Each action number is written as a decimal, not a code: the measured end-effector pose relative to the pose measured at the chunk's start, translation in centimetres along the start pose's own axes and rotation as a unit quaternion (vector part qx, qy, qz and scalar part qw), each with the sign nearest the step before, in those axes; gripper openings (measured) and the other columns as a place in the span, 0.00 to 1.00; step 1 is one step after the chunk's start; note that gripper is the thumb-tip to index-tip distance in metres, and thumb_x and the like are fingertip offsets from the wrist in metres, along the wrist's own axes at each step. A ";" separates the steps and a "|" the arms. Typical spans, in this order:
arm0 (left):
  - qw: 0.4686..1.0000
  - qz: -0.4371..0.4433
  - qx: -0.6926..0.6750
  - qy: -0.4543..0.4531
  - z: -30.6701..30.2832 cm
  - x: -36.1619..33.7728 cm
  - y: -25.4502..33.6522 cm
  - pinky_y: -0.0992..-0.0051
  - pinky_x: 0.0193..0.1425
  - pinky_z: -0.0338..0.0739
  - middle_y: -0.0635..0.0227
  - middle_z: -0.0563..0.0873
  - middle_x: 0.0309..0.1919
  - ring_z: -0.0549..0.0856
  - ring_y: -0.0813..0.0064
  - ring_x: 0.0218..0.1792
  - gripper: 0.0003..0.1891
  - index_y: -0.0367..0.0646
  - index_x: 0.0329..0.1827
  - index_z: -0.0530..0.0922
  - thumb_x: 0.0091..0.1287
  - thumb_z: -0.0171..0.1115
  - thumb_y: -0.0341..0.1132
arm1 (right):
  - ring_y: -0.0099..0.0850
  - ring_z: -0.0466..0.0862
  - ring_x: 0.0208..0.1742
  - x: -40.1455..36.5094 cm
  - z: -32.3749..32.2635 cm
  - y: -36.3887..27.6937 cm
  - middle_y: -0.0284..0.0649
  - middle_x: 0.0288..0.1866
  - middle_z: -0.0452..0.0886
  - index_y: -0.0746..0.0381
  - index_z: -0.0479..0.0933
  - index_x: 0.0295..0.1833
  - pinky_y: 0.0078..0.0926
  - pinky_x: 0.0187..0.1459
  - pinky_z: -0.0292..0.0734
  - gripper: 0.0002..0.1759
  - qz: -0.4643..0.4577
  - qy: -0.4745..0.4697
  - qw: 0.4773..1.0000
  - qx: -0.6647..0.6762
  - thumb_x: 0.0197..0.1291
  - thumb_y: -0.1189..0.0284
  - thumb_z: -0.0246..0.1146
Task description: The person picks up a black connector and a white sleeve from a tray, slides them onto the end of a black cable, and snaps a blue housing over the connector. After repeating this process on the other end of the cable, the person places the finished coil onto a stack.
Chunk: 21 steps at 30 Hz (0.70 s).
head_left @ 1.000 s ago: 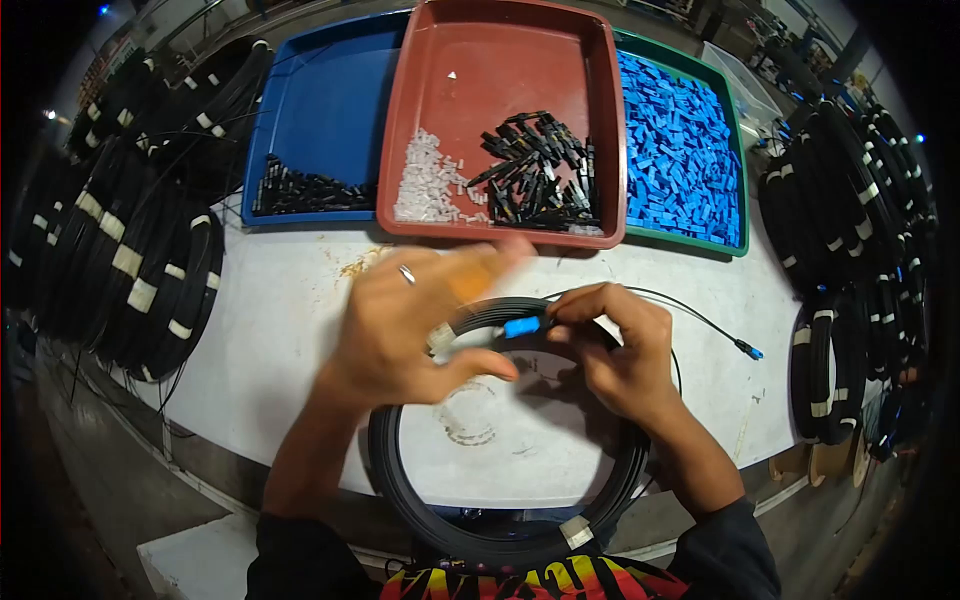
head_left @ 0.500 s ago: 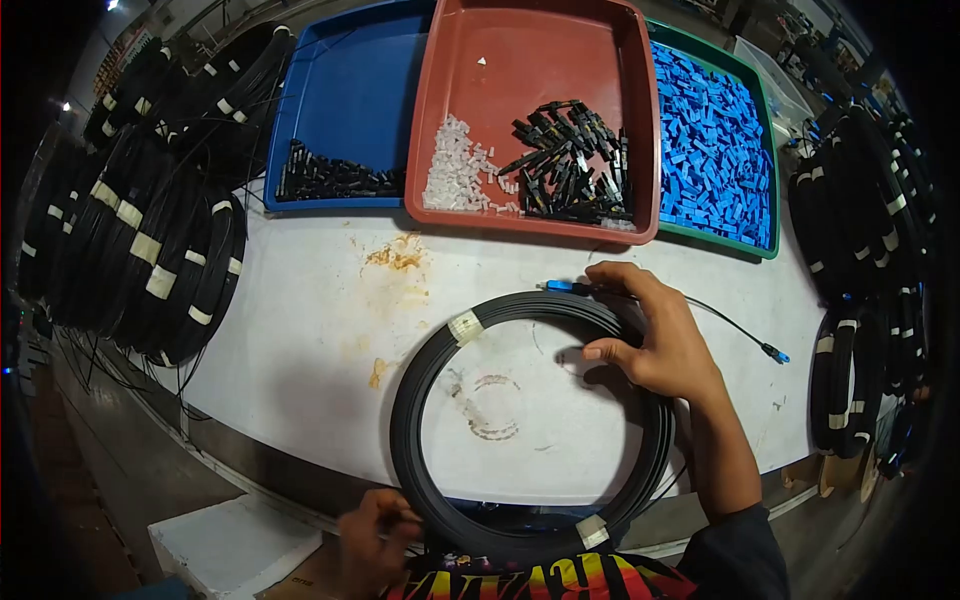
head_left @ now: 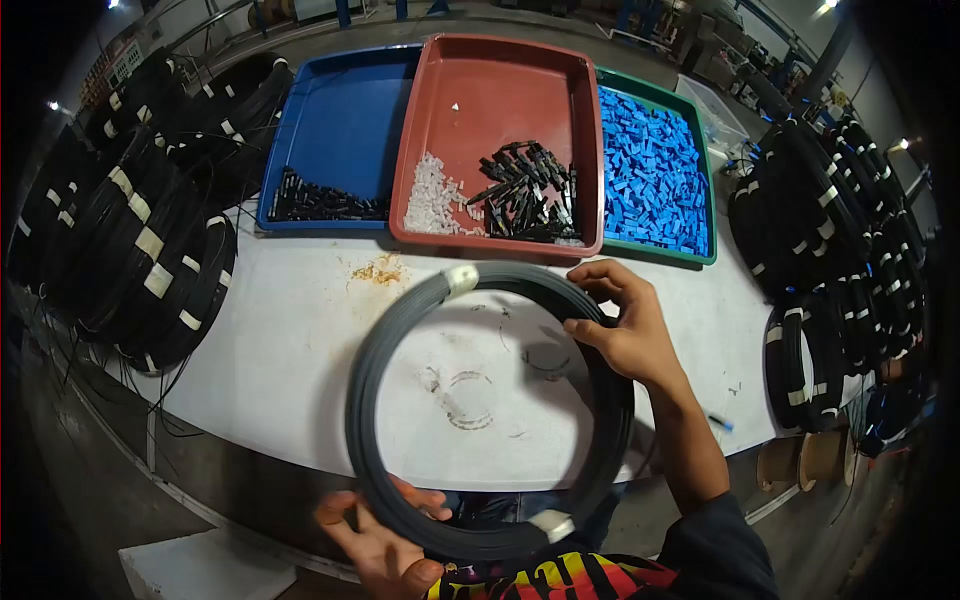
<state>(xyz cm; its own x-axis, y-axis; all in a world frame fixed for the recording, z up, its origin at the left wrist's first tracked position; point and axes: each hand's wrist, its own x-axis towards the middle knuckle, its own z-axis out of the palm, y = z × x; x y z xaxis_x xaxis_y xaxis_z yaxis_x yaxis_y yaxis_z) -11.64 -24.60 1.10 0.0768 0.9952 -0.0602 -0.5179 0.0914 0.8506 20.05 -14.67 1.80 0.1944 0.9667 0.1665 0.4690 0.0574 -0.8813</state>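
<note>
A coil of black cable (head_left: 363, 375), bound with white tape at its top and bottom, is tilted up off the table in front of me. My right hand (head_left: 625, 325) grips its upper right side, thumb on the inner edge and fingers over the outer. At the lower left, my left hand (head_left: 385, 540) is around the coil; some fingertips pass behind it and show inside the ring, while the thumb lies below. A blurred blue connector (head_left: 720, 422) shows right of my right forearm. The cable leading to it is mostly hidden.
Behind the coil on the white table (head_left: 290, 390) stand a blue tray (head_left: 340, 110) with black parts, a red tray (head_left: 510, 95) with white and black pieces, and a green tray (head_left: 712, 200) of blue pieces. Cable coils are stacked left (head_left: 150, 245) and right (head_left: 800, 200).
The coil has been raised and tilted, and sits slightly further left in view. My left hand has moved from beside its edge to around it. The blue connector near my right fingers no longer shows.
</note>
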 end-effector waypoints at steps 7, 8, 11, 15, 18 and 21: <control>0.951 0.230 0.190 -0.076 0.4 4.9 2.2 0.62 0.64 0.75 0.64 0.79 0.61 0.77 0.67 0.60 0.50 0.49 0.83 0.52 0.66 0.68 0.63 | 0.28 0.81 0.58 -0.6 -3.0 -7.8 0.39 0.59 0.80 0.63 0.75 0.67 0.27 0.59 0.85 0.35 -0.180 0.150 0.965 0.121 0.50 0.90 0.69; 0.932 0.295 0.188 -0.094 1.0 5.7 2.3 0.65 0.58 0.76 0.65 0.81 0.55 0.79 0.69 0.52 0.51 0.50 0.84 0.49 0.67 0.70 0.56 | 0.29 0.81 0.59 -0.6 -3.9 -8.5 0.41 0.60 0.80 0.65 0.74 0.68 0.28 0.61 0.82 0.37 -0.206 0.148 0.955 0.157 0.50 0.87 0.72; 0.849 0.476 0.173 -0.148 2.8 7.2 2.6 0.75 0.38 0.81 0.68 0.85 0.37 0.83 0.76 0.29 0.57 0.54 0.87 0.38 0.68 0.76 0.38 | 0.31 0.81 0.61 -1.2 -6.2 -9.4 0.45 0.63 0.81 0.66 0.72 0.71 0.29 0.64 0.77 0.40 -0.230 0.157 0.959 0.060 0.50 0.84 0.74; 0.735 0.564 0.296 -0.234 4.8 7.2 2.5 0.73 0.35 0.72 0.76 0.78 0.29 0.76 0.78 0.21 0.37 0.53 0.69 0.59 0.64 0.76 0.35 | 0.37 0.85 0.59 -2.1 -6.5 -6.2 0.45 0.58 0.86 0.64 0.85 0.53 0.33 0.62 0.79 0.21 -0.272 0.171 0.943 -0.092 0.50 0.84 0.72; 0.724 0.593 0.263 -0.233 3.5 6.7 -0.1 0.66 0.27 0.76 0.63 0.90 0.45 0.79 0.70 0.23 0.26 0.55 0.61 0.67 0.68 0.74 0.45 | 0.41 0.87 0.58 -3.8 -5.9 -3.3 0.47 0.58 0.85 0.63 0.85 0.51 0.34 0.60 0.81 0.20 -0.218 0.156 0.959 -0.092 0.50 0.82 0.75; 0.717 0.552 0.374 -0.203 3.9 4.7 -0.7 0.72 0.36 0.73 0.80 0.77 0.25 0.75 0.78 0.20 0.32 0.55 0.59 0.61 0.61 0.77 0.32 | 0.42 0.87 0.57 -5.7 -5.7 -1.0 0.48 0.59 0.84 0.62 0.86 0.53 0.34 0.57 0.82 0.23 -0.165 0.125 0.973 -0.101 0.48 0.76 0.81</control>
<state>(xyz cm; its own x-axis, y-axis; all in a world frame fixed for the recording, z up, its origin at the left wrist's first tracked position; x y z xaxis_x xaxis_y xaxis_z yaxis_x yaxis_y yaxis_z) -7.55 -20.12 2.23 0.2912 0.3420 0.8934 0.1364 -0.9392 0.3151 23.36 -21.66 4.25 0.1963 0.8114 0.5505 0.6964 0.2799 -0.6609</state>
